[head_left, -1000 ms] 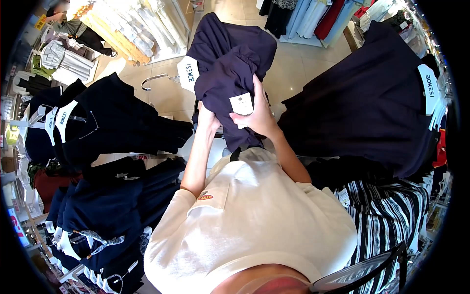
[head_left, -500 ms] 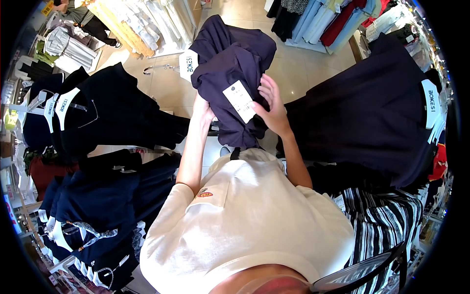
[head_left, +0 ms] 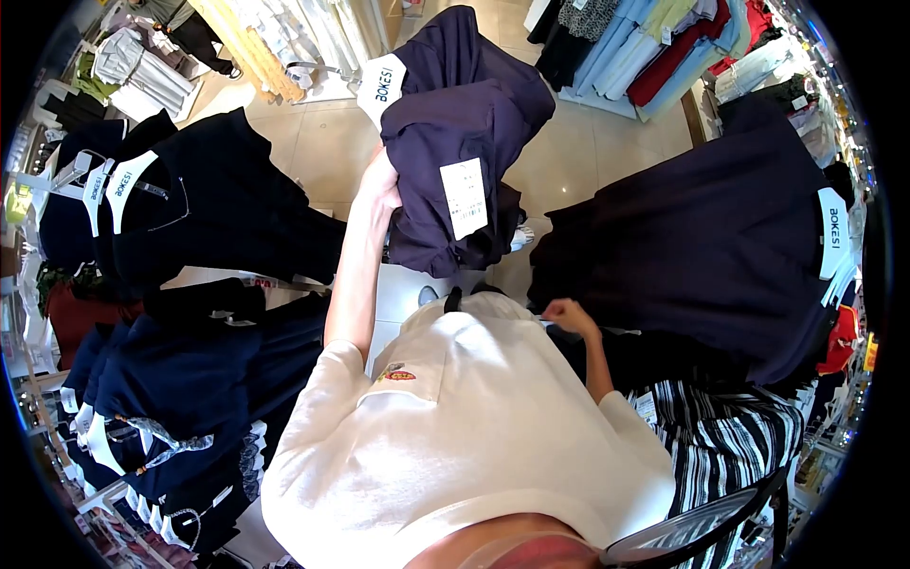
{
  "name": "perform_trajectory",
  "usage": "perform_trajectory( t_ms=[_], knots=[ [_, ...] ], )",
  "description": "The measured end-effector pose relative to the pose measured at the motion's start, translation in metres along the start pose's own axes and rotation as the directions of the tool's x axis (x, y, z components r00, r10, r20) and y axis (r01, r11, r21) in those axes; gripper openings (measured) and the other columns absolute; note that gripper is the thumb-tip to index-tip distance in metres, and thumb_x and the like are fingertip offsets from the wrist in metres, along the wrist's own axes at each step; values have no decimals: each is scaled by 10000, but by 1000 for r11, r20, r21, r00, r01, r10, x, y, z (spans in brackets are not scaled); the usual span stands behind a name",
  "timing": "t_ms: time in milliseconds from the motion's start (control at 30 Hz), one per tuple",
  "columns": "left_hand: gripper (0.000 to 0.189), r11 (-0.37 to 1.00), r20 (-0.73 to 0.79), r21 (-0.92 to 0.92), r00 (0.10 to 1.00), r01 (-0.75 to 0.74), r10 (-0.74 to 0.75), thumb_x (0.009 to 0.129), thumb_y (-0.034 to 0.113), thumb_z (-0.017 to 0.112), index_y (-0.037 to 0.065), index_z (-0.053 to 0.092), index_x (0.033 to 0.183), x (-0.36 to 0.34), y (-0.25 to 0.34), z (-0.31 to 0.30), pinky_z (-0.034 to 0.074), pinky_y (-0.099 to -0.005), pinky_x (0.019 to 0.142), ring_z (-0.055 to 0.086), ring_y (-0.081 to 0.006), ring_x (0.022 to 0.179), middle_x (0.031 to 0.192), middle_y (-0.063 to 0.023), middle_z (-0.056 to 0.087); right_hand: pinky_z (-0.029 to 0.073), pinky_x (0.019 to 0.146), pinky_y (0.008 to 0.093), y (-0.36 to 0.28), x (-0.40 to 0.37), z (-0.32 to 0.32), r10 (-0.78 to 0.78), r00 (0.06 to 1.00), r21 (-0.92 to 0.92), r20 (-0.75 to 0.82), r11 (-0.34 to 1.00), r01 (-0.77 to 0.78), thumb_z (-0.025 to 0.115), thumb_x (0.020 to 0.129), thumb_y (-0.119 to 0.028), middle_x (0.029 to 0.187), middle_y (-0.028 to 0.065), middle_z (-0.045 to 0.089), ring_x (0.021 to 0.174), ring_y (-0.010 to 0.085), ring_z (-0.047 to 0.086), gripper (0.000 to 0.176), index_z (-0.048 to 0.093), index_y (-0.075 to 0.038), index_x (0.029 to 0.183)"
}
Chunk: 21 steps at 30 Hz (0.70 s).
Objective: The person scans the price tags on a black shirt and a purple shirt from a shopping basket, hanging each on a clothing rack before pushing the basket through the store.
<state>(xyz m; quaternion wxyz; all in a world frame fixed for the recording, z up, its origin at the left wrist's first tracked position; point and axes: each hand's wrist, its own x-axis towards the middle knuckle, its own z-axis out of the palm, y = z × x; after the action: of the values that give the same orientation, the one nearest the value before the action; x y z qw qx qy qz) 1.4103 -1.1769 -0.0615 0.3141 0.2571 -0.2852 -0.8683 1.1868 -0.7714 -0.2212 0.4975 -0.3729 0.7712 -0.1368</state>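
My left hand holds up a bunched dark purple garment in front of me, with its fingers partly hidden by the fabric. At the garment's upper left shows a white hanger lettered BOKESI. A white paper tag with print lies flat against the front of the cloth. My right hand is apart from that garment, low by my right side, with its fingers curled; what they hold, if anything, I cannot make out. Closest to it hangs a wide dark purple garment on the right rack.
Black tops and navy clothes hang at left. A black-and-white striped garment hangs at lower right. Pale clothes and coloured clothes hang beyond the tiled floor. Another person stands at upper left.
My right hand has left the tagged garment and moved down and right to my side. My left hand still holds the garment, which has shifted a little upward, and its tag hangs straighter.
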Motion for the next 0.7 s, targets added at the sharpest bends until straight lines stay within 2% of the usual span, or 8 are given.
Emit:
perform_trajectory(
  t_ms=[33, 67, 133, 200, 333, 400, 500, 700],
  knots=[
    [421, 1000, -1, -1, 1000, -2, 2, 914, 193, 555, -28, 440, 1253, 2, 0, 0, 549, -380, 826, 620, -251, 965, 1144, -169, 580, 487, 677, 271, 6, -8, 7, -47, 995, 21, 88, 999, 45, 644, 785, -123, 784, 67, 677, 719, 129, 605, 154, 682, -27, 900],
    [418, 1000, 18, -10, 1000, 8, -8, 912, 190, 560, -25, 443, 1251, 5, 0, 0, 549, -378, 824, 620, -247, 967, 1149, -169, 579, 480, 712, 283, 27, -5, 21, -60, 990, 146, 129, 988, 41, 633, 788, -112, 822, 72, 675, 760, 160, 612, 176, 677, -23, 933],
    [416, 1000, 38, -20, 999, 18, -18, 910, 187, 564, -23, 447, 1249, 9, 0, 2, 549, -377, 823, 620, -243, 968, 1154, -169, 577, 475, 813, 317, 45, 1, 47, -171, 983, 212, 64, 965, 154, 644, 735, -107, 1010, 191, 648, 906, 242, 630, 327, 641, -10, 1047],
    [441, 987, 36, -130, 995, 95, -92, 872, 120, 593, -26, 432, 1257, 12, 0, 5, 567, -373, 788, 633, -255, 945, 1132, -190, 578, 474, 816, 319, 50, 9, 64, -152, 988, 159, 25, 976, 146, 644, 733, -104, 1014, 193, 646, 912, 246, 628, 333, 638, -11, 1053],
    [434, 982, 44, -147, 993, 116, -110, 883, 130, 584, -27, 429, 1258, 18, -4, 4, 570, -395, 789, 638, -271, 946, 1130, -197, 580, 473, 821, 322, 48, 15, 77, -54, 998, 33, 8, 998, 54, 644, 727, -99, 1021, 196, 643, 923, 256, 624, 347, 632, -14, 1063],
    [423, 970, 99, -184, 985, 159, -143, 892, 138, 575, -31, 433, 1253, 21, -7, 2, 573, -413, 783, 642, -279, 941, 1128, -201, 582, 472, 823, 324, 47, 15, 80, -26, 1000, -15, 4, 1000, 26, 644, 725, -97, 1025, 197, 641, 929, 261, 622, 354, 630, -16, 1069],
    [394, 980, 94, -128, 985, 155, -143, 906, 207, 575, -42, 496, 1201, 19, -9, 2, 545, -380, 830, 632, -243, 951, 1130, -172, 601, 471, 827, 326, 46, 14, 83, -3, 1000, -55, -2, 998, 3, 643, 721, -93, 1030, 199, 638, 937, 268, 619, 364, 626, -18, 1077],
    [391, 976, 77, -147, 986, 159, -149, 903, 201, 578, -46, 498, 1195, 12, -5, 4, 548, -386, 823, 635, -245, 945, 1122, -179, 603, 469, 835, 332, 40, 5, 79, 22, 1000, -137, 3, 990, -21, 643, 713, -86, 1041, 204, 633, 954, 282, 613, 386, 618, -23, 1093]
  ],
)
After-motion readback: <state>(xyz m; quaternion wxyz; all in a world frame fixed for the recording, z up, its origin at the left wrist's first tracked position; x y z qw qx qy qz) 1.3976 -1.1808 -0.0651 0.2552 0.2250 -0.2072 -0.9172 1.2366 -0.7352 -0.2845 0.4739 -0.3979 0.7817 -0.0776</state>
